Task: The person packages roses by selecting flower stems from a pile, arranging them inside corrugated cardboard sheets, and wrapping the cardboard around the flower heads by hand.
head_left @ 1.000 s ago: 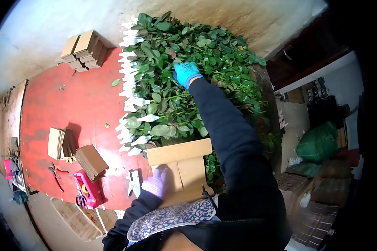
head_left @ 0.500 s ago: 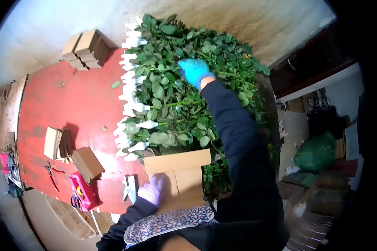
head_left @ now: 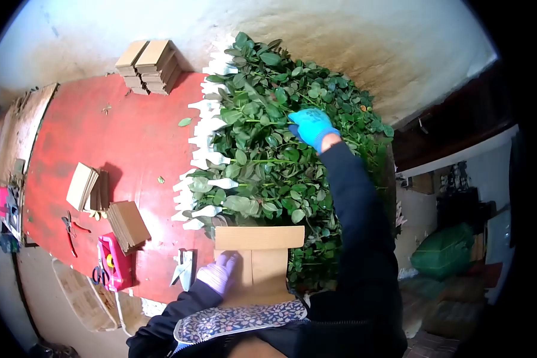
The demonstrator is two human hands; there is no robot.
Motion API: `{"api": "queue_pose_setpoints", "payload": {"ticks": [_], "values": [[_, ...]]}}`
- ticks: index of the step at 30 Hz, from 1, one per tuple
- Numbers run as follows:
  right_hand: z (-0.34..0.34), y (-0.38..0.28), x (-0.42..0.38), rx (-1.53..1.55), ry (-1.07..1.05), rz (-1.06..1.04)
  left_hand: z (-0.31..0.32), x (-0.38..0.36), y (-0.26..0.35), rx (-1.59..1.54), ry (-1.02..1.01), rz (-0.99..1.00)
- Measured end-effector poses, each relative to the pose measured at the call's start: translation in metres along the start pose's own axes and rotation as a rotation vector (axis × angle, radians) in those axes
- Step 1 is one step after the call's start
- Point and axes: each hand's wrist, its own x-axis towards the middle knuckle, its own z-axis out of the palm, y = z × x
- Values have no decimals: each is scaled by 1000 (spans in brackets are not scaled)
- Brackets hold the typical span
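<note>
Head view: the right hand [head_left: 314, 126] is nearer the stems [head_left: 271, 160], lying crosswise left-to-right beneath it, grip unclear; left hand [head_left: 218, 274] rests open-fingered on cardboard [head_left: 269, 271].

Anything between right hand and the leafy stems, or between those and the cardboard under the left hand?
Nothing visible separates the right hand from the leafy stems under it. Toward the cardboard, nearer stems lie between, then its flap along the facing edge.
</note>
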Motion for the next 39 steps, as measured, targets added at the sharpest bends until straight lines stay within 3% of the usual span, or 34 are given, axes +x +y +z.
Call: {"api": "queue_pose_setpoints", "payload": {"ticks": [3, 5, 7, 9, 11, 12, 15, 17, 19, 21, 23, 27, 29, 31, 34, 36, 39], "values": [[-6, -3, -27, -27, 151, -71, -2, -1, 4, -8, -64, -49], [-13, -10, -44, -96, 113, -50, 0, -4, 1, -61, 12, 2], [-14, -20, -54, -338, 272, -213, 1, -2, 0, -38, -13, -10], [11, -37, -53, -183, -71, -172, 2, -2, 0, -18, -50, -16], [57, -46, -54, -216, -281, -187, 2, -2, 1, -27, -29, -13], [60, -49, -58, -219, -287, -190, 1, -2, 2, -35, -30, -14], [66, -57, -58, -268, -182, -193, 0, -3, 3, -27, -74, -41], [65, -60, -53, -267, 252, -210, 1, -2, 3, -16, -32, -25], [65, -64, -38, -263, 244, -247, 1, 0, 3, -4, -44, -28], [66, -67, -20, -243, -5, -270, 0, 0, 3, 17, -53, -36], [93, -60, 1, -252, -19, -323, -1, 0, 2, -13, -64, -27], [66, -54, -4, -131, -80, -307, -2, -2, 1, -31, -46, -16], [43, -37, -15, -16, 143, -346, -4, -2, 3, -11, -50, -24], [-11, -25, -39, 142, 135, -129, 0, -2, 0, -40, -22, 3], [-53, 0, -85, 988, 618, 148, 3, -2, -2, -47, -6, 6], [-80, 19, -119, 1129, 881, 235, 2, -2, 0, -47, -5, -2], [-128, 41, -167, 997, 1145, 279, 0, -4, 1, -47, -4, -4]]}}
